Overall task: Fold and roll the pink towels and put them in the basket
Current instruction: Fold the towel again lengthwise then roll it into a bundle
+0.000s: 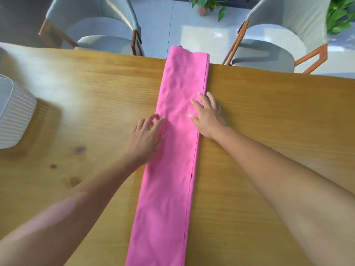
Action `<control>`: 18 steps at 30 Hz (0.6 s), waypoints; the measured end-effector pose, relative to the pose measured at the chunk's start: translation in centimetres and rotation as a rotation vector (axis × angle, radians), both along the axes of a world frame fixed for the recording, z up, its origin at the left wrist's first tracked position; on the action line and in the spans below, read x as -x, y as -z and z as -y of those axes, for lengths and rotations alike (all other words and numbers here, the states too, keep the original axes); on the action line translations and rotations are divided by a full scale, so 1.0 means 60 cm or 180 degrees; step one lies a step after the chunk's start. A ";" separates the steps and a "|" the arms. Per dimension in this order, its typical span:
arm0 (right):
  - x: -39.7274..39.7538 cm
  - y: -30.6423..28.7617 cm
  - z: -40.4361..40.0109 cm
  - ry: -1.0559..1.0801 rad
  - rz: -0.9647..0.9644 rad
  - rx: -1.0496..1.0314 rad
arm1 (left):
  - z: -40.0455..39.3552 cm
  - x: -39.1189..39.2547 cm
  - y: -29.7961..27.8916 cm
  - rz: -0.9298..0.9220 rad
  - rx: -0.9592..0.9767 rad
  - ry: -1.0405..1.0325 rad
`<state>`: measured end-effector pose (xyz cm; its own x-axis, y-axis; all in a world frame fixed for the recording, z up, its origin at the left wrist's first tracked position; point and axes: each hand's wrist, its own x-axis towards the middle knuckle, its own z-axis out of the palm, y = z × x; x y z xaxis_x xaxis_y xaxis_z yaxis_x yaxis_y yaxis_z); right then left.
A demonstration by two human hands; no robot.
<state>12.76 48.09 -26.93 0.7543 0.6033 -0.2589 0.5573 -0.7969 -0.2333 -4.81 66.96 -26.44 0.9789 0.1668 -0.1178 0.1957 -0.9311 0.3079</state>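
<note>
A pink towel (172, 150), folded into a long narrow strip, lies down the middle of the wooden table (86, 112), its far end reaching past the table's far edge. My left hand (146, 135) lies flat with straight fingers on the strip's left edge. My right hand (207, 116) presses flat on the strip's right edge, a little farther away. A white ribbed basket (13, 114) stands at the table's left edge, only partly in view.
Two grey upholstered chairs with wooden frames (99, 29) (274, 47) stand beyond the far edge of the table. Green plants (209, 4) (342, 14) sit on the floor behind them. Bare tabletop lies on both sides of the towel.
</note>
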 end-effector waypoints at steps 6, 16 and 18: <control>0.087 -0.014 0.039 -0.0171 -0.0038 -0.0215 | 0.045 0.076 -0.031 -0.0152 -0.0034 0.0118; 0.413 -0.075 0.129 -0.0107 0.0005 -0.0795 | 0.121 0.340 -0.063 0.0032 0.0291 0.0600; 0.487 -0.083 0.147 -0.0056 0.0067 -0.0862 | 0.125 0.398 -0.062 0.0079 0.0389 0.0715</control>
<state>-16.47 39.25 -21.95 0.7466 0.6615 -0.0708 0.5774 -0.6972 -0.4249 -28.67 59.44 -22.69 0.9927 -0.0692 -0.0992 -0.0209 -0.9059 0.4230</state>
